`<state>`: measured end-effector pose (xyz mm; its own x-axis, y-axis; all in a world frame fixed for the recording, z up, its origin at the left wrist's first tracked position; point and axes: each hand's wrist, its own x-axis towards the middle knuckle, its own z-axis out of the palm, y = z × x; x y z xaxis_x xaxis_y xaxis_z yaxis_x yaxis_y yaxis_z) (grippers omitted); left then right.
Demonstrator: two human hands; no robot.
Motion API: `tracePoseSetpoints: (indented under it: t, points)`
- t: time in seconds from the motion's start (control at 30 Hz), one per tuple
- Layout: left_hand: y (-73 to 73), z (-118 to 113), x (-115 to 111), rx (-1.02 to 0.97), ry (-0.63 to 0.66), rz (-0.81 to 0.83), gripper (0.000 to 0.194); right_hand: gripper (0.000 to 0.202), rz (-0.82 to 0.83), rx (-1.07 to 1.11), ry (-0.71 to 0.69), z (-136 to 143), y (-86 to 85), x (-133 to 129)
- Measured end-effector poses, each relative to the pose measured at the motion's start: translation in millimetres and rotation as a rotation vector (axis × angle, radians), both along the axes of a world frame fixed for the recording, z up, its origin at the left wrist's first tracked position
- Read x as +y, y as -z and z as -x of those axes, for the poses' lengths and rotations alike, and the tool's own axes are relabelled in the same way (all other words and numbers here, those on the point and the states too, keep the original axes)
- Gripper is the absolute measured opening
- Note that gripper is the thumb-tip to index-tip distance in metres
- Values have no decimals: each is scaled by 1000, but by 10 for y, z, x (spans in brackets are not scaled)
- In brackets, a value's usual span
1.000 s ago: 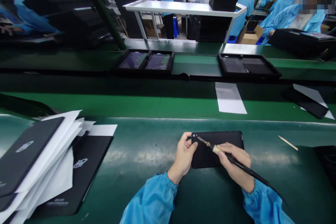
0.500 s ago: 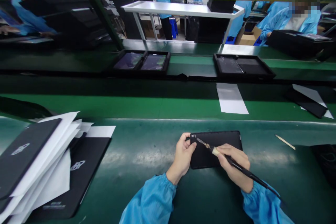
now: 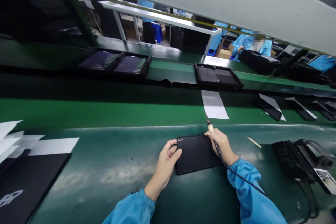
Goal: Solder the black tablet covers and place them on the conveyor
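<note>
A flat black tablet-like panel (image 3: 195, 154) lies on the green bench, a small camera-like part at its upper left corner. My left hand (image 3: 168, 159) grips its left edge, thumb on top. In my right hand (image 3: 220, 143) is a soldering-iron-like tool (image 3: 210, 127) with a cream collar and black cable, its metal tip raised and pointing away, beyond the panel's far edge. My right hand is beside the panel's upper right part. Beyond the tip lies a white sheet (image 3: 215, 105).
Black covers (image 3: 31, 182) and white sheets (image 3: 56, 146) are stacked at left. A wooden stick (image 3: 254, 142) and a black device (image 3: 291, 161) with cables are at right. Black trays (image 3: 219, 76) stand along the back; people in blue are beyond.
The tool's tip has left the panel's upper left corner and now points up and away. My right hand has turned with it. The view has shifted right, showing the black device.
</note>
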<state>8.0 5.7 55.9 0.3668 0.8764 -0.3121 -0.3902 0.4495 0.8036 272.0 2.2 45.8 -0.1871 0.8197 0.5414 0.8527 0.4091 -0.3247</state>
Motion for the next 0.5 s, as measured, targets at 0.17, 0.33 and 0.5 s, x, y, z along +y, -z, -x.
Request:
tracePoseSetpoints:
  t: [0.17, 0.33, 0.5]
  points:
    - [48, -4, 20, 21, -12, 10, 51, 26, -65, 54, 96, -561, -333, 462]
    - [-4, -11, 39, 56, -7, -23, 56, 24, -113, 61, 238, -758, -892, 1000]
    - [151, 53, 118, 237, 15, -46, 59, 16, -105, -61, 346, -259, -876, 885]
